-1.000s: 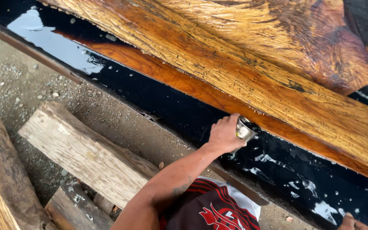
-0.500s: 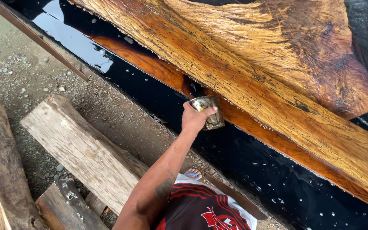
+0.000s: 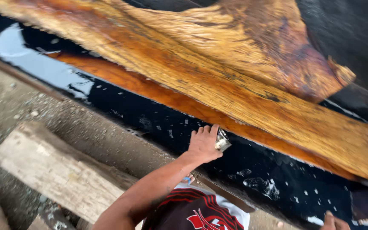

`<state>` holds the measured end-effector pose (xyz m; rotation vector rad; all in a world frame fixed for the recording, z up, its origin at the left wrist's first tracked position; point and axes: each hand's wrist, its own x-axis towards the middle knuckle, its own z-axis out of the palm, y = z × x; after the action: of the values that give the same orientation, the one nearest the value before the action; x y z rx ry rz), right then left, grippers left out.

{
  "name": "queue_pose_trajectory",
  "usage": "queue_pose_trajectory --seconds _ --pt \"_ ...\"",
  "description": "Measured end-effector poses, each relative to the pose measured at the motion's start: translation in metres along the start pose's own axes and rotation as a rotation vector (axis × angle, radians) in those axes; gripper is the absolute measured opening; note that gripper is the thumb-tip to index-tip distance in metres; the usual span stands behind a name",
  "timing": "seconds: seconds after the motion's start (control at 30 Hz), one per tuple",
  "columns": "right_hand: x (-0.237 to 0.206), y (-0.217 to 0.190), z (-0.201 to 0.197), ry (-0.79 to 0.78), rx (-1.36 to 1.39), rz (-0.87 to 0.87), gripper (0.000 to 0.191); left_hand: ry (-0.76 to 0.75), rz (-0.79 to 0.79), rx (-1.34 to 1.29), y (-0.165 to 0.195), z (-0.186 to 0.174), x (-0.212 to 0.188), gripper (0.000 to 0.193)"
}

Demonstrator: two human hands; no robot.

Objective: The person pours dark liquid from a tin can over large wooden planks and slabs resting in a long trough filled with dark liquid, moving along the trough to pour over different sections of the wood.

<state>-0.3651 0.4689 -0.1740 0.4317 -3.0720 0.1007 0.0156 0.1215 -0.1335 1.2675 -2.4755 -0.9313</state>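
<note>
**Around the Work: Timber, Gravel and a Black Wet Strip**

A broad orange-brown slab of wood [image 3: 218, 81] runs from 10 o'clock to 4 o'clock (rough and fibrous along its lower edge). Just below it lies a glossy black wet surface [image 3: 150, 117]. At 8 o'clock a pale wooden beam [image 3: 60, 172] rests on grey gravel ground [image 3: 9, 102]. At 6 o'clock shows red-and-black clothing [image 3: 194, 211].

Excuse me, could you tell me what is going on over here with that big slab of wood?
A person's left hand holds a small shiny metal cup against the glossy black liquid pooled along the lower edge of a large rough wooden slab. The slab lies across a black-lined tray, its surface wet and orange-brown. The right hand shows only at the bottom edge of the view, near the black surface. Weathered timber beams lie on the gravel ground beside it.
</note>
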Motion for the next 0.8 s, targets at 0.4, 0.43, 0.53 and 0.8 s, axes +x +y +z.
queue_pose_trajectory --seconds 0.4,0.43,0.53,0.8 --pt "-0.022 0.042 0.023 0.125 0.053 0.187 0.037 -0.256 0.371 0.261 0.053 0.068 0.023 0.090" --pt "-0.023 0.042 0.023 0.122 0.059 0.192 0.037 -0.264 0.370 0.214 0.058 0.068 0.022 0.091" --pt "-0.023 0.041 0.023 0.109 0.069 0.225 0.038 -0.274 0.331 0.068 0.071 0.060 0.022 0.097" --pt "-0.025 0.047 0.027 0.186 0.079 0.149 0.035 -0.134 0.085 -0.274 0.105 0.008 0.029 0.106"
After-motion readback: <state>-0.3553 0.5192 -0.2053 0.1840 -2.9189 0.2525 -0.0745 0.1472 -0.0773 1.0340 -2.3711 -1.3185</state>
